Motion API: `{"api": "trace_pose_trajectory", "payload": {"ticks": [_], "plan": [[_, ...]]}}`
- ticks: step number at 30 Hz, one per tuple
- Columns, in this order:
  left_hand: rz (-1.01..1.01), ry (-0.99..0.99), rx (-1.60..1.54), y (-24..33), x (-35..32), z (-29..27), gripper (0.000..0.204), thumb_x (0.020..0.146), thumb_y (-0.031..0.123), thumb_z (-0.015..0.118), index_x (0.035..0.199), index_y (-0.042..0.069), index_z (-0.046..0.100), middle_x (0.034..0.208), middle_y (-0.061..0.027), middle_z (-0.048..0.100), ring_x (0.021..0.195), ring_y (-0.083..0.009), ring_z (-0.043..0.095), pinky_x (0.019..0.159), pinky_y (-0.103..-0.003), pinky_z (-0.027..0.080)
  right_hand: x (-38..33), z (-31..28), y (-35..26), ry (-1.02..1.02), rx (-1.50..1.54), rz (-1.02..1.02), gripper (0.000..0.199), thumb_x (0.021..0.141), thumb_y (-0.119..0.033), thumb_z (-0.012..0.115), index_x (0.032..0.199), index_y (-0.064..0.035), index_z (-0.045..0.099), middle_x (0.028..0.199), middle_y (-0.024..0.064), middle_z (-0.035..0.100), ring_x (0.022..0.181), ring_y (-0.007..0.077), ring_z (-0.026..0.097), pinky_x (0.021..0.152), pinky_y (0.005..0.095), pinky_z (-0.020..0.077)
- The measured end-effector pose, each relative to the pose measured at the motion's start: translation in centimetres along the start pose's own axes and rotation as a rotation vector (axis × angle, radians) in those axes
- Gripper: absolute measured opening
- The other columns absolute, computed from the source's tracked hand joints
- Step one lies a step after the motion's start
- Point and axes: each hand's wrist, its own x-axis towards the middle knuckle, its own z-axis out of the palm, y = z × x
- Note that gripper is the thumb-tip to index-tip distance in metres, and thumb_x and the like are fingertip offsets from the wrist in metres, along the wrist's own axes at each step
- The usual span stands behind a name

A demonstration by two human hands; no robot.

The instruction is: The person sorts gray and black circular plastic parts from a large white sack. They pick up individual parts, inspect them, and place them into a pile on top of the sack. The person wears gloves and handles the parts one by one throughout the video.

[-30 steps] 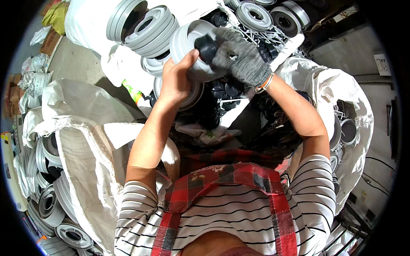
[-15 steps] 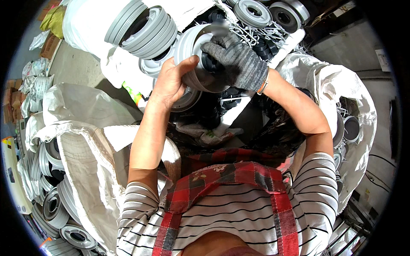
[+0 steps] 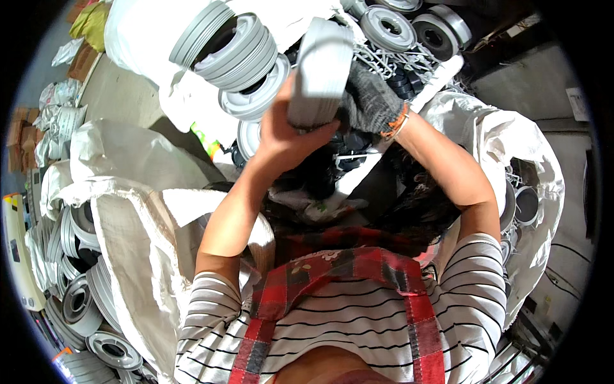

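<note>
A thick ribbed grey plastic ring [image 3: 321, 73] is turned edge-on above the pile. My bare left hand [image 3: 284, 131] is closed around its lower left side, thumb across the near end. My right hand [image 3: 374, 101], in a dark grey knitted glove, rests against the ring's right side. Its fingertips are hidden by the ring and blurred. Just left of the held ring lie a stack of similar grey rings [image 3: 240, 54] and a flatter grey ring [image 3: 252, 96]. Black ring-shaped parts [image 3: 403, 82] are in the pile to the right.
Beyond my right hand lie grey discs [image 3: 388, 29] and thin white plastic sprues [image 3: 377, 61]. A large white woven sack [image 3: 137, 237] with grey rings [image 3: 83, 301] beside it stands on the left. Another white sack [image 3: 534, 137] holding more parts stands on the right.
The grey ring has swung from showing its open face to edge-on. My left hand has turned with it and moved slightly right. My right glove has shifted right, out of the ring's face.
</note>
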Motion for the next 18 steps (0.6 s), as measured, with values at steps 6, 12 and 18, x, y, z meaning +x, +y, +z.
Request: {"api": "trace_pose_trajectory", "payload": {"ticks": [6,12,18], "plan": [[0.599,0.418,0.714,0.4,8.2,-9.4,0.080,0.064,0.030,0.081,0.129,0.000,0.047,0.113,-0.0217,0.059,0.101,-0.0294,0.060,0.085,-0.036,0.048,5.8,-8.3,-0.3,0.403,-1.336,-0.432,0.048,0.081,-0.047,0.059,0.096,-0.0021,0.060,0.097,0.0195,0.063,0.094,0.0306,0.060,0.084,0.0413,0.0456],[-0.019,0.236,0.808,-2.6,14.5,-16.2,0.074,0.074,0.045,0.072,0.128,0.002,0.049,0.115,-0.0225,0.059,0.106,-0.0260,0.058,0.091,-0.032,0.044,11.1,-19.9,1.5,0.604,-1.784,-0.378,0.042,0.076,-0.031,0.058,0.109,-0.0043,0.053,0.108,0.0223,0.059,0.106,0.0394,0.053,0.092,0.0454,0.0414],[0.132,0.380,0.341,-1.2,13.0,-9.5,0.055,0.078,0.031,0.072,0.120,-0.001,0.057,0.113,-0.0154,0.061,0.103,-0.0190,0.058,0.090,-0.029,0.044,9.0,-20.5,0.5,0.571,-1.804,0.253,0.051,0.078,-0.024,0.055,0.127,-0.0144,0.044,0.118,0.0225,0.055,0.108,0.0429,0.052,0.091,0.0470,0.0421]]}}
